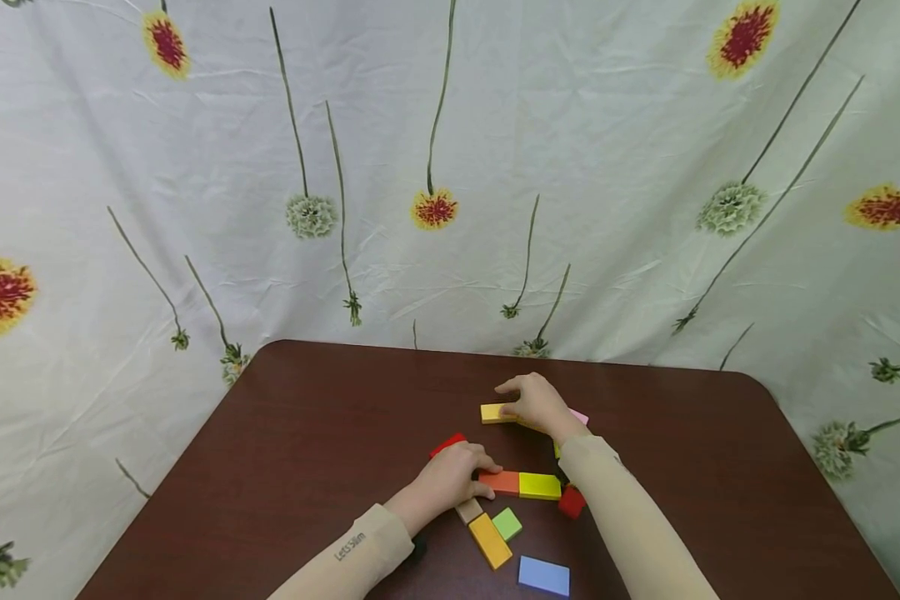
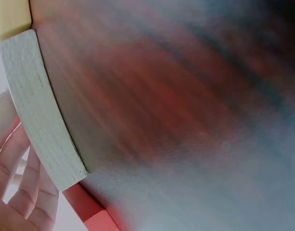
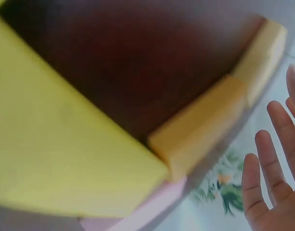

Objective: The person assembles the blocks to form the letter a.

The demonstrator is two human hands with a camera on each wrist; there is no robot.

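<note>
My left hand (image 1: 450, 477) pinches the left end of an orange-red block (image 1: 501, 482), thumb and fingers on opposite sides. A yellow block (image 1: 540, 486) lies end to end with that block. Beside the left hand are a red block (image 1: 447, 444) and a plain wooden block (image 2: 44, 110). At the far side, my right hand (image 1: 537, 403) hovers over a pale yellow block (image 1: 497, 413), its thumb overlapping it in the head view. In the right wrist view, the fingers (image 3: 270, 159) are spread and extended, near an orange block (image 3: 200, 126) adjoining the pale one.
An amber block (image 1: 490, 540), a green block (image 1: 507, 523) and a blue block (image 1: 543, 575) lie toward the front. A red block (image 1: 572, 502) sits by the right forearm, a pink block (image 1: 579, 416) behind the right wrist. A flowered cloth (image 1: 450, 275) hangs behind the brown table (image 1: 330, 433).
</note>
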